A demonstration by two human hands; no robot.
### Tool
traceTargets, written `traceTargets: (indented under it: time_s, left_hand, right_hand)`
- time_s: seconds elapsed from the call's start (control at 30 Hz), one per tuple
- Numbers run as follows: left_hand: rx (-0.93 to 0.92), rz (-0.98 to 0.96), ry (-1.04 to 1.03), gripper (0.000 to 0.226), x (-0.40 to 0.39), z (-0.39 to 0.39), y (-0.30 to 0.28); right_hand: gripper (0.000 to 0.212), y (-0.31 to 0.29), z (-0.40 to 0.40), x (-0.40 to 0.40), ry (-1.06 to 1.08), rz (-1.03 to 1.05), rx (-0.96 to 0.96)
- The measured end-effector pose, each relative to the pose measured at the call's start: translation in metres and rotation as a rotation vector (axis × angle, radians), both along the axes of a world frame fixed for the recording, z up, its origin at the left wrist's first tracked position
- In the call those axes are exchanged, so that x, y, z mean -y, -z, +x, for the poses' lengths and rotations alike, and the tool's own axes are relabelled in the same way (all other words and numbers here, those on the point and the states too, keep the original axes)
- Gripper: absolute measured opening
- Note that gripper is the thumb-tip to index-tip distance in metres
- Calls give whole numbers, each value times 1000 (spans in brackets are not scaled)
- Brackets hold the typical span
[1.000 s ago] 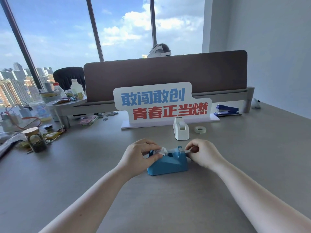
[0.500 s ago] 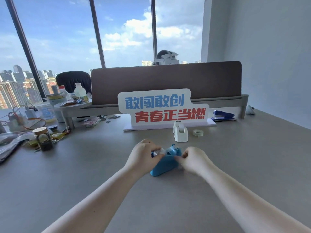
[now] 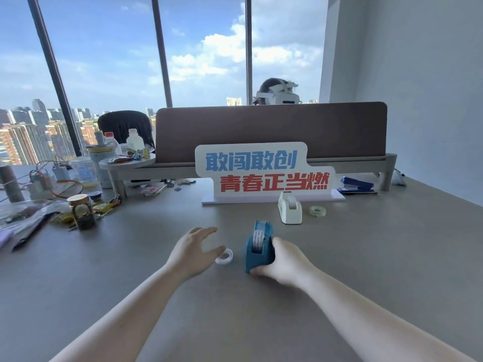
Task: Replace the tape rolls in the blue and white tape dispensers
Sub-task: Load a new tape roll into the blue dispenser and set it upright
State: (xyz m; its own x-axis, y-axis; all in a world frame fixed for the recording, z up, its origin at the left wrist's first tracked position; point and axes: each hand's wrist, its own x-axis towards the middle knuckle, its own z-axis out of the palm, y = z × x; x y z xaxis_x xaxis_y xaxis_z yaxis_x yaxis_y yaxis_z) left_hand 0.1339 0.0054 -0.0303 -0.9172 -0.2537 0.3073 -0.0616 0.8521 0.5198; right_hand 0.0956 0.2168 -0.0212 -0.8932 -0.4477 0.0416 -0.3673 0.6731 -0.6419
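Left hand [image 3: 194, 250]: fingers now spread, off the dispenser; small tape roll [image 3: 224, 256] lies at its fingertips on the worktop [image 3: 366, 257].
Right hand [image 3: 283, 261]: now wrapped around blue dispenser [image 3: 258, 246], turned end-on.
White dispenser [image 3: 289, 210]: beyond right hand, unmoved.

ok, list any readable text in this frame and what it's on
"敢闯敢创" in blue, top line of the white desk sign.
"青春正当燃" in red, bottom line of the same sign.
Labels on the bottles and the jar at the left: too small and blurred to read.
Blue tape dispenser, white tape dispenser, stapler: no readable text.
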Motion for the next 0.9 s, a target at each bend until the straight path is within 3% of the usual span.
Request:
traceTargets:
  time_s: [0.17, 0.4, 0.73, 0.9]
  left_hand:
    - [154, -37, 81, 81, 10, -2, 14]
    - [52, 1, 19, 57, 11, -23, 17]
    - [75, -59, 16, 68, 23, -57, 21]
    - [105, -55, 51, 56, 28, -77, 21]
  right_hand:
    - [61, 7, -12, 3, -28, -55, -16]
    - [66, 11, -31, 14, -55, -56, -36]
    - [71, 15, -63, 41, -50, -75, -67]
    - [68, 17, -81, 56, -43, -97, -84]
